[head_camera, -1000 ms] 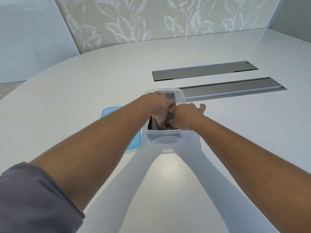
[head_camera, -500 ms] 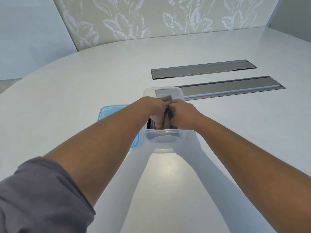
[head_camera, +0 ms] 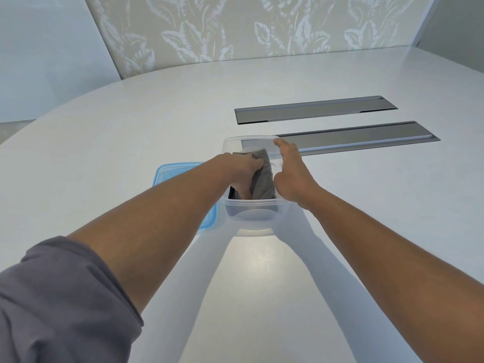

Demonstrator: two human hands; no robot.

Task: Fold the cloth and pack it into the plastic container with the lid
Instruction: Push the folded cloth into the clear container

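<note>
A clear plastic container [head_camera: 251, 218] stands on the white table in front of me. A folded grey cloth [head_camera: 263, 176] sits upright inside it, its top edge poking above the rim. My left hand [head_camera: 242, 171] reaches into the container from the left and grips the cloth. My right hand [head_camera: 290, 176] lies along the container's right rim with fingers stretched out flat, touching the rim beside the cloth. The blue lid [head_camera: 180, 179] lies flat on the table just left of the container, partly hidden by my left forearm.
Two long grey metal slot covers [head_camera: 314, 110] [head_camera: 366, 136] are set into the white table [head_camera: 104, 153] behind and to the right of the container. A leaf-patterned wall panel stands past the table's far edge.
My right hand has let go of the cloth and opened, moving to the container's right rim. The left hand stays on the cloth, which now stands further inside the container.
</note>
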